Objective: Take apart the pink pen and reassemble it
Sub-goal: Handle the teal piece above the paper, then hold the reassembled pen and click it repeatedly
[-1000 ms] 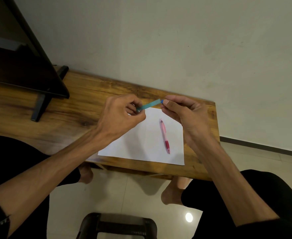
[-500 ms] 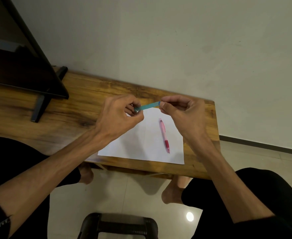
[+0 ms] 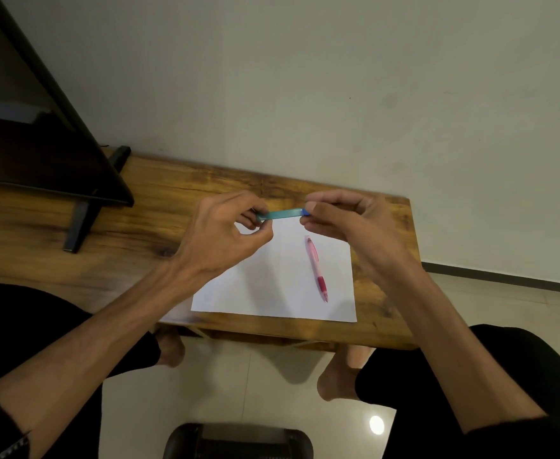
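Observation:
The pink pen (image 3: 316, 269) lies whole on a white sheet of paper (image 3: 272, 286), its dark pink grip and tip pointing toward me. Nobody touches it. Above the sheet's far edge I hold a teal-blue pen (image 3: 283, 214) level between both hands. My left hand (image 3: 229, 236) pinches its left end with thumb and fingers. My right hand (image 3: 348, 220) pinches its right end, where a darker blue piece shows. Both ends of that pen are hidden by my fingers.
The paper rests on a wooden table (image 3: 159, 223) against a pale wall. A dark monitor (image 3: 33, 137) on a black stand occupies the table's left part. Below the table's near edge are my knees, bare feet and a dark stool (image 3: 239, 440).
The teal-blue pen has tilted from slanted to nearly level, and both hands have shifted slightly. The pink pen has not moved.

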